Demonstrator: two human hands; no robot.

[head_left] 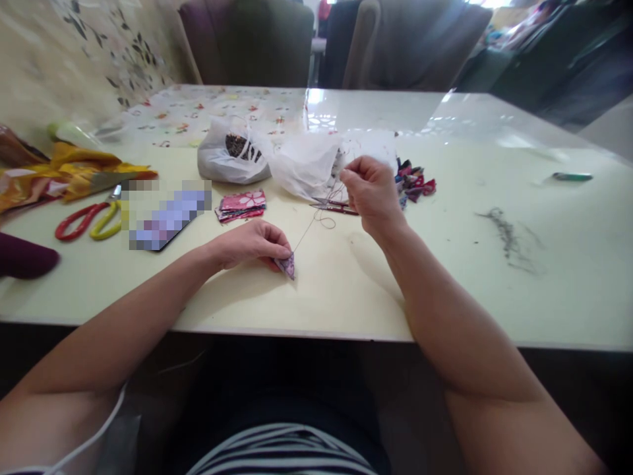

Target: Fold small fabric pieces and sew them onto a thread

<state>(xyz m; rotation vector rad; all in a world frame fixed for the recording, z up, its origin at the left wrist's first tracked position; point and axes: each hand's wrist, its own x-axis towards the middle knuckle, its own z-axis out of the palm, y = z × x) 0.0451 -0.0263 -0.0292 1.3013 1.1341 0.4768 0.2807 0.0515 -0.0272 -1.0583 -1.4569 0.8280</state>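
My left hand [257, 244] is closed in a pinch on a small folded piece of purple patterned fabric [287, 266], just above the table near its front edge. From the fabric a dark thread [304, 233] runs up and to the right. Higher up, my right hand [372, 191] pinches the thread between thumb and finger; whether a needle is there too, I cannot tell. Small thread snips [335, 207] with dark red handles lie behind the loose loop of thread. Left of them sits a stack of cut fabric pieces [242, 205], pink floral on top.
Scissors [82, 221] with red and yellow handles and a blurred-out phone-like object [171, 221] lie left. Behind are a white plastic bag [232, 158] with dark filling, and colourful fabric bits [418, 181]. A tangle of thread [505, 234] and a green pen-like item [572, 177] lie right.
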